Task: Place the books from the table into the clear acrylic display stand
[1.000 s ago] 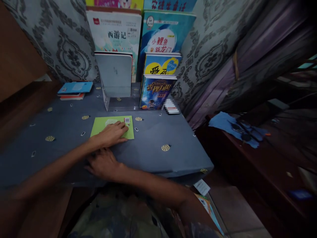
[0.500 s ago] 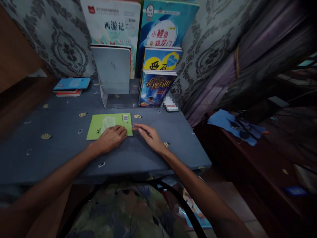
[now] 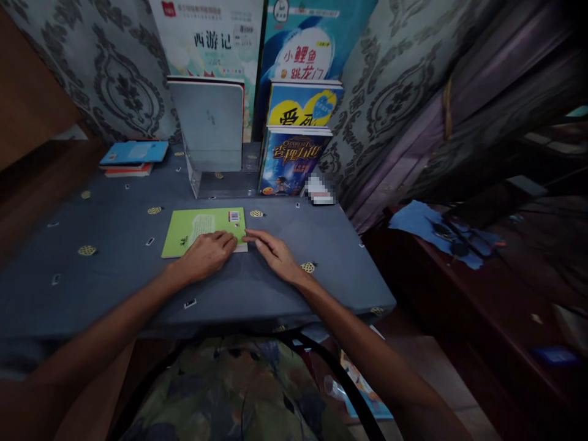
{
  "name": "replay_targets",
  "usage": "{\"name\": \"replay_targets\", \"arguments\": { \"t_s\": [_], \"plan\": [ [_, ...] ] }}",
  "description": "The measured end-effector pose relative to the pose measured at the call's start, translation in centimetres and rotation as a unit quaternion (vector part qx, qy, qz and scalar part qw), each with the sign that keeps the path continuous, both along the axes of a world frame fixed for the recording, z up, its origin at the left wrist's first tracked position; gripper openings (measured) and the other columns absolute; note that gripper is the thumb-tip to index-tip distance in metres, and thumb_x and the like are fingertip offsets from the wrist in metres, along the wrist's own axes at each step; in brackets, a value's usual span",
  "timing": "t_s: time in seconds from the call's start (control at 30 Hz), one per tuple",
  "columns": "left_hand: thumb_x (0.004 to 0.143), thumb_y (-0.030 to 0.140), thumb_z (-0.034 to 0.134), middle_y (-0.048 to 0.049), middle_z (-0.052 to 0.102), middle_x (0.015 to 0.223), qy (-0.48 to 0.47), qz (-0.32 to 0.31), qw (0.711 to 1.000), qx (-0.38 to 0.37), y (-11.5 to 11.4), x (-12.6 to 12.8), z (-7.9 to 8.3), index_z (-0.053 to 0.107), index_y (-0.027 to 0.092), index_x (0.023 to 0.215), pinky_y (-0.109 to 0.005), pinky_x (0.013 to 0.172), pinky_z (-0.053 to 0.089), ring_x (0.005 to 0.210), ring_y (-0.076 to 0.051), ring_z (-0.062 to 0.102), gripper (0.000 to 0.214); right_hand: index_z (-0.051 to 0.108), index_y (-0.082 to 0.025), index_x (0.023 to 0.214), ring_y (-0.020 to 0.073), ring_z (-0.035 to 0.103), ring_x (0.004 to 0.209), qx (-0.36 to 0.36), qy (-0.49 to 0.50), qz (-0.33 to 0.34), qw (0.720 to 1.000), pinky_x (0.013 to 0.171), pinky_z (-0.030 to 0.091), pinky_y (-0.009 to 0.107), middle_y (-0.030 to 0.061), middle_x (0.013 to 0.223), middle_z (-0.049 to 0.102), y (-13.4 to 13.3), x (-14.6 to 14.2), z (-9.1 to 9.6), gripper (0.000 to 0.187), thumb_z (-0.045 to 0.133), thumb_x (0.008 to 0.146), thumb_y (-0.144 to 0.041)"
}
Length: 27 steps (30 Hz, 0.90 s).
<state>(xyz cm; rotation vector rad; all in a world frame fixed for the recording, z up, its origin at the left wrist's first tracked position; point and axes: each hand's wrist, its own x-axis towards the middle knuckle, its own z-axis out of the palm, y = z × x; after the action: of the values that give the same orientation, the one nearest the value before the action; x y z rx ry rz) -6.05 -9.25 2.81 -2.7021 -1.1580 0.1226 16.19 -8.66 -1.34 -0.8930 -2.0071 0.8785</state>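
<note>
One book (image 3: 202, 226) (green) lies under the left grip (image 3: 207, 254).

Smooth paper green book (image 3: 195, 228), matt cloth tablecloth (image 3: 257, 288), glossy clear-plastic stand (image 3: 227, 187), folded fabric purple curtain (image 3: 404, 138).

The lime-green book (image 3: 195, 226) lies barcode-up on the grey cloth (image 3: 257, 300), its near right corner showing white paper (image 3: 241, 248).
</note>
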Motion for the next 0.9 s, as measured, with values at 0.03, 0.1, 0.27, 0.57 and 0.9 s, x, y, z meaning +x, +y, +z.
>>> {"name": "replay_targets", "arguments": {
  "t_s": [0.03,0.1,0.27,0.57,0.9],
  "plan": [
    [0.100,0.014,0.044,-0.0130,0.069,0.117,0.008,0.001,1.000,-0.001,0.0,0.0,0.1,0.062,0.012,0.116,-0.034,0.083,0.051,0.105,-0.025,0.064,0.025,0.055,-0.025,0.140,0.0211,0.064,0.118,0.002,0.003,0.000,1.000,0.107,0.047,0.046,0.0070,0.123,0.073,0.0,0.0,0.0,0.042,0.037,0.106,-0.041],
    [0.099,0.014,0.044,-0.0131,0.069,0.117,0.019,0.002,1.000,-0.002,-0.1,0.1,0.3,0.062,0.012,0.116,-0.034,0.082,0.051,0.104,-0.025,0.065,0.025,0.056,-0.026,0.139,0.0211,0.063,0.119,0.006,0.007,0.001,1.000,0.107,0.047,0.046,0.0070,0.123,0.073,-0.1,-0.1,0.0,0.041,0.038,0.106,-0.040],
    [0.099,0.013,0.044,-0.0132,0.069,0.115,0.012,0.000,1.000,-0.001,-0.1,0.1,0.4,0.062,0.012,0.116,-0.034,0.078,0.052,0.101,-0.025,0.065,0.025,0.058,-0.027,0.138,0.0209,0.063,0.118,0.010,0.010,0.002,1.000,0.107,0.048,0.046,0.0067,0.123,0.073,-0.1,-0.1,0.1,0.039,0.040,0.105,-0.036],
    [0.098,0.012,0.047,-0.0151,0.067,0.118,0.005,-0.015,1.000,0.016,-0.3,0.0,-0.2,0.062,0.010,0.121,-0.038,0.094,0.054,0.113,-0.026,0.063,0.027,0.064,-0.024,0.133,0.0244,0.058,0.125,0.065,-0.067,0.011,0.996,0.107,0.048,0.049,0.0099,0.126,0.071,-0.6,0.2,-0.1,0.037,0.049,0.101,-0.031],
    [0.097,0.008,0.047,-0.0203,0.062,0.132,-0.013,-0.011,1.000,0.018,-0.8,-0.1,-1.7,0.057,0.006,0.130,-0.042,0.105,0.049,0.131,-0.030,0.054,0.035,0.063,-0.018,0.135,0.0314,0.050,0.134,0.174,-0.262,0.005,0.949,0.112,0.039,0.058,0.0118,0.136,0.066,-2.6,-0.3,1.0,0.038,0.055,0.100,-0.030]
  ]
}}
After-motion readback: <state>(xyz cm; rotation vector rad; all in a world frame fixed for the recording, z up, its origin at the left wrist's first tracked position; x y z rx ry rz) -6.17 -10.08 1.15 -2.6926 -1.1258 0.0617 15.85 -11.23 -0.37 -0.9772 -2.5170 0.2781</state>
